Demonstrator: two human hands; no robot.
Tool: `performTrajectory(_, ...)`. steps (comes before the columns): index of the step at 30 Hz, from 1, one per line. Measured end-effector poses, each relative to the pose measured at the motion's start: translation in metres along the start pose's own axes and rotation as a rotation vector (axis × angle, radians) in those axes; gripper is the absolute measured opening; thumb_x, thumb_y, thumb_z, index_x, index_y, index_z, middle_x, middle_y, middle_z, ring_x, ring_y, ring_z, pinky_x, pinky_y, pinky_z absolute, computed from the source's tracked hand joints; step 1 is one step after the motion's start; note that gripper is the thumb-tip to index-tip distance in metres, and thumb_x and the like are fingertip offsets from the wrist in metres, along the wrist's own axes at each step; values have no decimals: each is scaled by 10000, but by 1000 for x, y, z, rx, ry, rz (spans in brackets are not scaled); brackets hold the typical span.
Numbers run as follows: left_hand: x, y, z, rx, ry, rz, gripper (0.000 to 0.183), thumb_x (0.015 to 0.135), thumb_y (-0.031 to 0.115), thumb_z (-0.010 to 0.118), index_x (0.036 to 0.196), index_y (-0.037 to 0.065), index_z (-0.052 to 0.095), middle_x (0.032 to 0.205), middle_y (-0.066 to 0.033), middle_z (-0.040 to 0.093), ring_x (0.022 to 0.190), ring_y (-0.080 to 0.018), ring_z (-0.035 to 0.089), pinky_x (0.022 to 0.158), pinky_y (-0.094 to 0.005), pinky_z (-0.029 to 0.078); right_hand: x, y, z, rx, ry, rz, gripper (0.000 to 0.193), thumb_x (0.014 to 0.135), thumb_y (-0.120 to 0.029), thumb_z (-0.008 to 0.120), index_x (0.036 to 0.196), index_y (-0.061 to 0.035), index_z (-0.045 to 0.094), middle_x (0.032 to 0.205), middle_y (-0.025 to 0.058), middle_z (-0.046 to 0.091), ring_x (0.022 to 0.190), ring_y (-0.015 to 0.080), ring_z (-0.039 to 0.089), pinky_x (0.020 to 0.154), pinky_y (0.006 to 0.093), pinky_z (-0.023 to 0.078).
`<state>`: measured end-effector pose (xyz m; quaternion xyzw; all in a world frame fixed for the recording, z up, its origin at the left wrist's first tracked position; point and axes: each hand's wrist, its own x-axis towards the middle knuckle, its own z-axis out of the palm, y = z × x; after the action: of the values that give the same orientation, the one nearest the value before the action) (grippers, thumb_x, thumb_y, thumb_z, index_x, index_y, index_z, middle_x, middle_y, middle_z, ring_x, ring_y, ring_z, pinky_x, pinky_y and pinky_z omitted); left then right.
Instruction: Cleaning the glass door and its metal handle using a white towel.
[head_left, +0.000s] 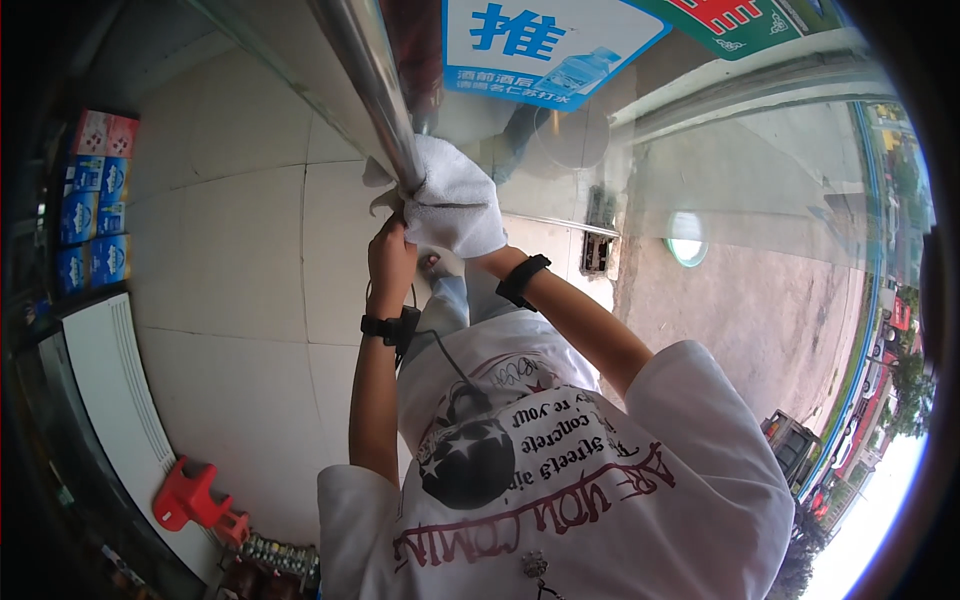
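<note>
White shirt (650,490) with big dark print fills the bottom of the view, so that's closest. Hands next: the left hand (392,252) is curled up narrow, holding an edge of the cloth (458,195) just below the bar (365,75). As for the right hand (490,262), it's tucked in by the cloth's lower right side and the fingers are hidden, so can't tell how wide they are. The cloth itself is white, bunched around the bar, with a dark crease across it and a bit poking out on the left. Shiny metal bar, runs down at a slant from the top edge.

Both wrists have a black strap, and a dark cable (447,350) hangs in front of the shirt. Bare toes (432,262) show just under the cloth.

Further out, a blue-and-white sign (550,45) and a green one (730,25) are stuck on the glass (740,170). Pale tiles (235,250) cover the floor on the left, with stacked blue boxes (97,220) at the far side and a red stool (190,495) lower down. Vehicles (850,435) sit outside, way over right.
</note>
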<state>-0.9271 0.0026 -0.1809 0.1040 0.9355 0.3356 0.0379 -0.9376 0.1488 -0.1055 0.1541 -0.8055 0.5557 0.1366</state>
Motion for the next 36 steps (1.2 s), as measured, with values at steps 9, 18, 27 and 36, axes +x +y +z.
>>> performTrajectory(9, -32, -8, -13, 64, -276, -8, 107, 710, 54, 507, 722, -46, 543, 690, -229, 550, 668, -386, 542, 576, -424, 437, -64, 47, 8, -46, -184, 46, 452, 737, -153, 615, 1148, -76, 443, 1118, 84, 478, 1023, 200, 445, 885, 285, 350)
performTrajectory(18, -93, 79, -146, 39, -319, 33, 83, 680, 9, 510, 705, -67, 491, 664, -225, 519, 622, -385, 523, 535, -402, 422, -110, 5, -21, 362, -390, 399, 469, 756, -151, 595, 1184, -88, 412, 1138, 104, 462, 1075, 173, 427, 920, 317, 314)
performTrajectory(27, -107, 117, -188, 75, -119, 88, 120, 622, -34, 529, 734, -75, 514, 706, -194, 549, 637, -368, 536, 563, -382, 439, -70, -71, -18, 640, -165, 614, 497, 716, -183, 602, 1162, -74, 412, 1024, 124, 491, 937, 222, 489, 808, 334, 382)
performTrajectory(36, -76, 82, -155, 83, 281, 196, 304, 660, -37, 592, 962, -62, 563, 907, -189, 603, 831, -296, 601, 729, -327, 460, -83, -47, -37, 349, -193, 386, 368, 708, -171, 619, 1051, -85, 518, 1001, 64, 518, 953, 163, 486, 850, 300, 371)
